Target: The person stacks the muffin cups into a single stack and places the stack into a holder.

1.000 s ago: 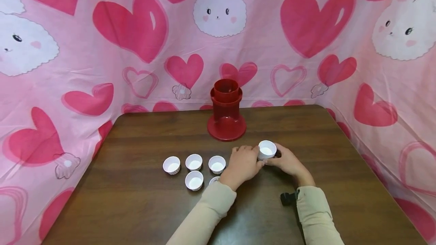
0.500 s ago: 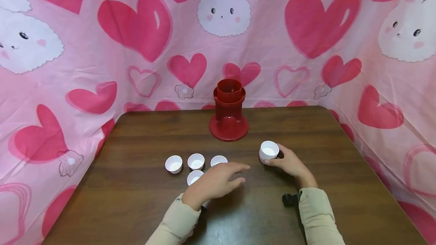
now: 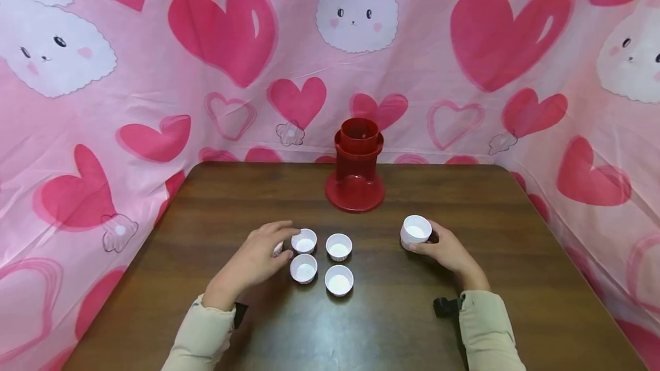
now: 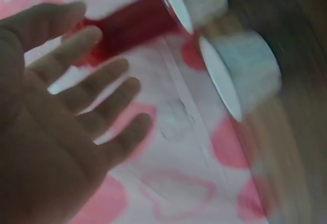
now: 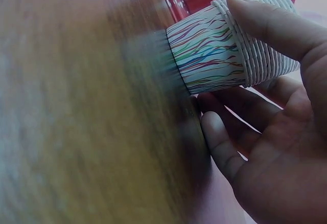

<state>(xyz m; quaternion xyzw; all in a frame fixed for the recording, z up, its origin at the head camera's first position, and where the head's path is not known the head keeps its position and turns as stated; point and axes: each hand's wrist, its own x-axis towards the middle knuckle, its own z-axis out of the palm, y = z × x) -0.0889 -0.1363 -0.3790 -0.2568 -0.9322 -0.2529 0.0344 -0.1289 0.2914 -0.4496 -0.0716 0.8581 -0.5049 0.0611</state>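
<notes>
My right hand grips a stack of nested paper baking cups, thumb on one side and fingers round the other. In the right wrist view the stack has colourful wavy lines and several ridged rims, and its base is at the tabletop. My left hand hovers beside the leftmost paper cup, which it partly hides; its fingers are spread and hold nothing. More single white cups stand upright to its right: a back cup, a front cup, and two further right, one behind the other.
A red cylindrical stand with a round base and open top stands at the back middle of the brown wooden table. A pink cloth with hearts and rabbits hangs behind and along both sides.
The left hand has left the stack in the right hand and moved left across the single cups to the leftmost one. The right hand keeps holding the stack in about the same place.
</notes>
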